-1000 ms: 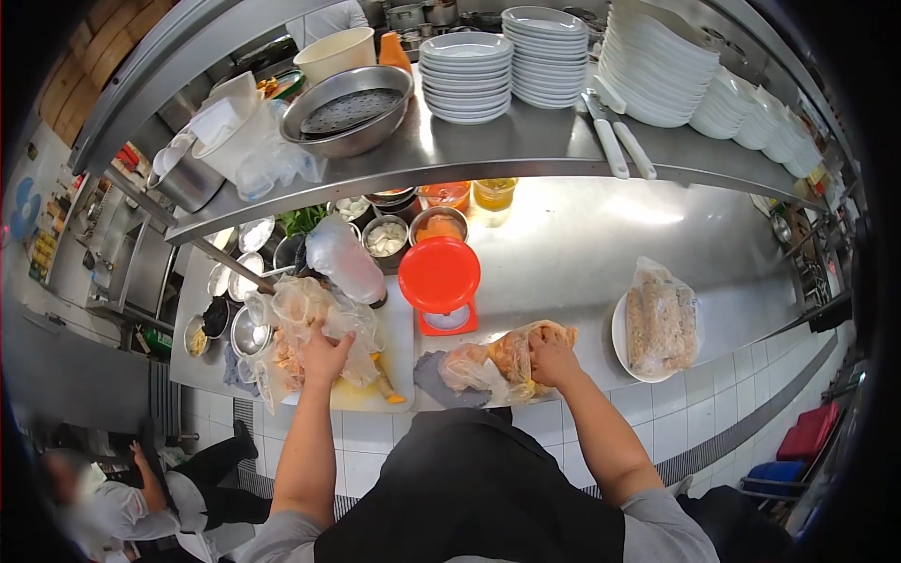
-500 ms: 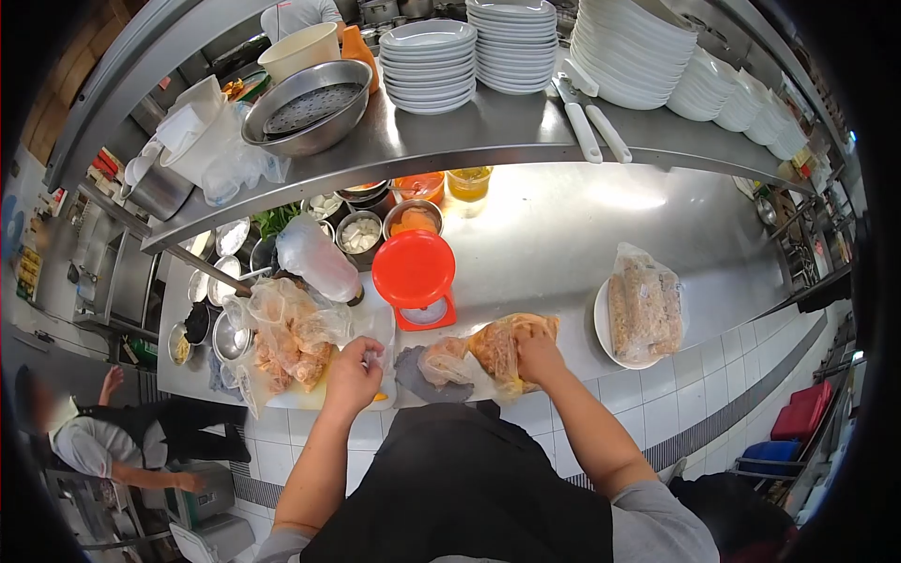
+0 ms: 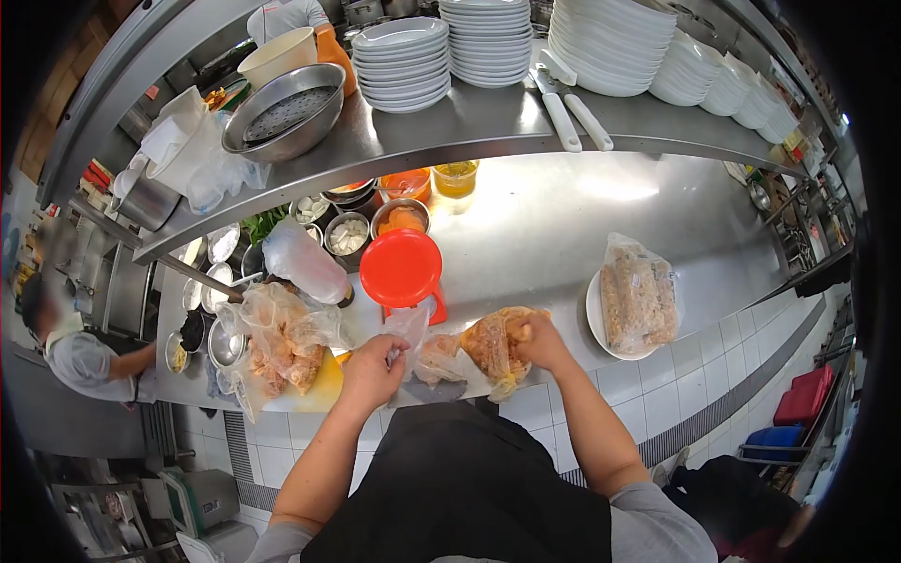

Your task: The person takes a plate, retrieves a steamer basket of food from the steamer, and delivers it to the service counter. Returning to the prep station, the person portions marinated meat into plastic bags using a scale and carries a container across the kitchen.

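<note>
My left hand (image 3: 374, 371) is closed on a clear plastic bag (image 3: 409, 327), just below the red-topped scale (image 3: 401, 268). My right hand (image 3: 542, 342) grips the right edge of a bag of orange-coloured meat (image 3: 495, 345). Between the hands, a smaller bag of pale meat (image 3: 439, 360) rests on a grey cloth (image 3: 434, 388). Left of my left hand, a large open bag of raw meat pieces (image 3: 283, 352) lies on the cutting board (image 3: 324, 389). The fingertips of my right hand are partly hidden against the bag.
A wrapped package (image 3: 638, 296) sits on a white plate (image 3: 594, 310) at the right. Metal bowls of ingredients (image 3: 348, 235) stand at the back left. The overhead shelf (image 3: 450, 134) holds plate stacks (image 3: 402, 70) and knives (image 3: 563, 122). A person (image 3: 89, 361) stands at the far left.
My left hand has left the large meat bag, moved right and taken hold of a clear bag. My right hand has shifted to the orange meat bag's edge. The view and the other person have moved.
</note>
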{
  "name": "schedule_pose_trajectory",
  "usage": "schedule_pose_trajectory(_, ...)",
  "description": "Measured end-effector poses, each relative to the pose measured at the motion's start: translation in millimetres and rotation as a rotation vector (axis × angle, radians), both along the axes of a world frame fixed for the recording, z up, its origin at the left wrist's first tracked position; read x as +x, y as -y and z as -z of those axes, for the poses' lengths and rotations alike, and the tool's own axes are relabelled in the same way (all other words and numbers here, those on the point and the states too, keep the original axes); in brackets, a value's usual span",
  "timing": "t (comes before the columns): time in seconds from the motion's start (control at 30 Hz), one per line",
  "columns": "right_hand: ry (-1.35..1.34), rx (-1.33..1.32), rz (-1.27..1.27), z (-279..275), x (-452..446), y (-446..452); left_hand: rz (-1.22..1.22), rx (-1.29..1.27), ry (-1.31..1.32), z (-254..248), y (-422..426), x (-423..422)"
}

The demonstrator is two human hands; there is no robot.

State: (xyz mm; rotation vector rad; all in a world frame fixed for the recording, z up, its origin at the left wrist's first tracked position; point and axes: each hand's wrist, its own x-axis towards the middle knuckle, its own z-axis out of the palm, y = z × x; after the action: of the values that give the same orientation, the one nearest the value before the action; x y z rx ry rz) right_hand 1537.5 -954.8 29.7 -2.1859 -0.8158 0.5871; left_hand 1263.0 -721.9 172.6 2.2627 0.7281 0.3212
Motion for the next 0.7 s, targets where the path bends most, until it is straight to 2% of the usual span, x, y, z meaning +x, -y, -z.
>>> schedule_pose_trajectory(0.1,0.349,-0.195,-0.122,4.0,-31.2,-7.9,0.062,-0.007,0.032,1.8,6.7,7.5)
schedule_pose_trajectory(0.17,0.454,-0.205,-0.182,23.6,-31.9,-14.8,0.094,-0.024,-0.074,-10.8,11.6,14.8)
schedule_pose_trajectory(0.2,0.428,-0.177,-0.172,24.2,-30.5,-13.2,0.109,-0.032,-0.126,-15.7,14.2,17.7)
schedule_pose_trajectory(0.27,0.379,-0.118,-0.152,17.5,-22.9,-14.1,0.165,0.081,-0.066,-5.8,17.1,20.1)
schedule_pose_trajectory(0.3,0.265,-0.104,-0.124,6.9,-17.3,-14.5,0.19,0.137,-0.037,-3.5,18.5,21.0)
schedule_pose_trajectory(0.37,0.037,-0.077,-0.071,-11.5,-3.4,-9.3,0.218,0.089,-0.029,-6.5,20.6,24.3)
schedule_pose_trajectory(0.47,-0.663,0.377,0.245,4.0,9.2,2.5,0.246,0.081,-0.01,-5.8,22.7,33.5)
schedule_pose_trajectory(0.57,-0.918,0.606,0.404,-8.6,8.1,9.5,0.24,0.089,-0.009,-8.3,33.7,49.1)
schedule_pose_trajectory(0.7,-1.18,0.799,0.484,-9.4,5.1,12.6,0.28,0.119,-0.044,-1.0,49.4,82.0)
